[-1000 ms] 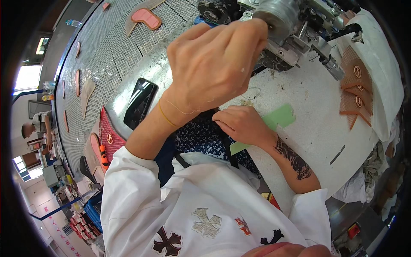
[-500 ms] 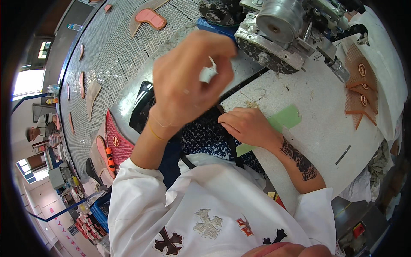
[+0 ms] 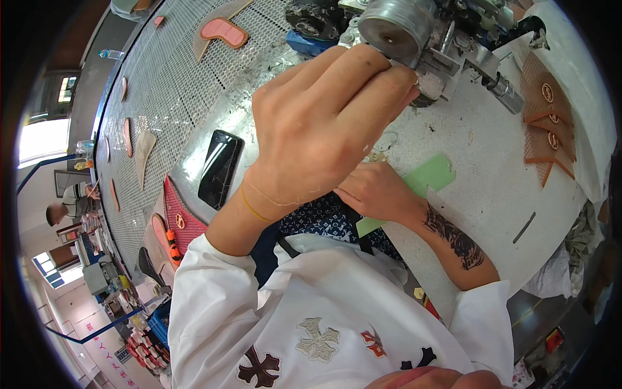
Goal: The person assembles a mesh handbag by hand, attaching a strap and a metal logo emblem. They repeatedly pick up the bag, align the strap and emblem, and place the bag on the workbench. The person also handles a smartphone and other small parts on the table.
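Observation:
My left hand [image 3: 317, 123] reaches up to the sewing machine [image 3: 395, 32], its closed fingertips against the machine's lower head. Whatever they pinch is hidden behind the knuckles. Lower on the white tabletop, my right hand [image 3: 376, 191] rests at the edge with its fingers curled in, partly covered by the left hand. I cannot see what, if anything, is inside it. A light green strip [image 3: 431, 174] lies beside and under the right wrist. To the left of my left wrist is a black phone [image 3: 220, 168] on the metal surface.
Brown mesh pieces with round emblems [image 3: 549, 117] lie at the right, near white cloth. On the patterned table at left are pink-and-brown shaped pieces [image 3: 223, 32], a red mesh piece [image 3: 181, 211] and an orange-black tool [image 3: 173, 245]. A thin dark metal strip [image 3: 524, 227] lies right of my forearm.
My left hand has swung right toward the machine and turned its back up, uncovering the phone. A small white patch seen through its fingers before is hidden now. My right hand stays nearly still.

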Tool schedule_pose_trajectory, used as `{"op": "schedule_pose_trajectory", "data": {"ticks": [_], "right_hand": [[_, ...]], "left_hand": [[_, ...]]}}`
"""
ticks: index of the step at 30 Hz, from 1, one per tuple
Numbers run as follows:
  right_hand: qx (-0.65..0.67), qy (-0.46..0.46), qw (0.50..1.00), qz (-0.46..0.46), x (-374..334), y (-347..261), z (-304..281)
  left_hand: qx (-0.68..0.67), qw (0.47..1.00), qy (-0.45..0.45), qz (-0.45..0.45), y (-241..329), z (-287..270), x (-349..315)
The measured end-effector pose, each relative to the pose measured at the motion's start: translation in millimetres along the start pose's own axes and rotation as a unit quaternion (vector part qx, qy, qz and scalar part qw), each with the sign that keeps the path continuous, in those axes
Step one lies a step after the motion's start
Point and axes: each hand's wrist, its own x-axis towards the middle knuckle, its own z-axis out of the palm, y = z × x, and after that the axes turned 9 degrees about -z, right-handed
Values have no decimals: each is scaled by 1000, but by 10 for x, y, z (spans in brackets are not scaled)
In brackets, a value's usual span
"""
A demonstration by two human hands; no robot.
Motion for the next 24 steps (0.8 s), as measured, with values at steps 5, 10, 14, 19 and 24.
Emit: {"op": "schedule_pose_trajectory", "data": {"ticks": [5,10,14,19,24], "right_hand": [[13,4,1000,9,-12,1,21],[15,4,1000,14,-6,-12,4],[12,1,1000,14,-19,-1,11],[26,3,999,18,-15,3,4],[14,7,1000,9,3,-13,-8]], "left_hand": [[22,999,-33,-1,18,-60,90],[79,994,-68,-35,120,-82,120],[90,996,-24,-16,112,-7,50],[97,994,-30,-37,134,9,32],[108,994,12,-31,97,115,-45]]}}
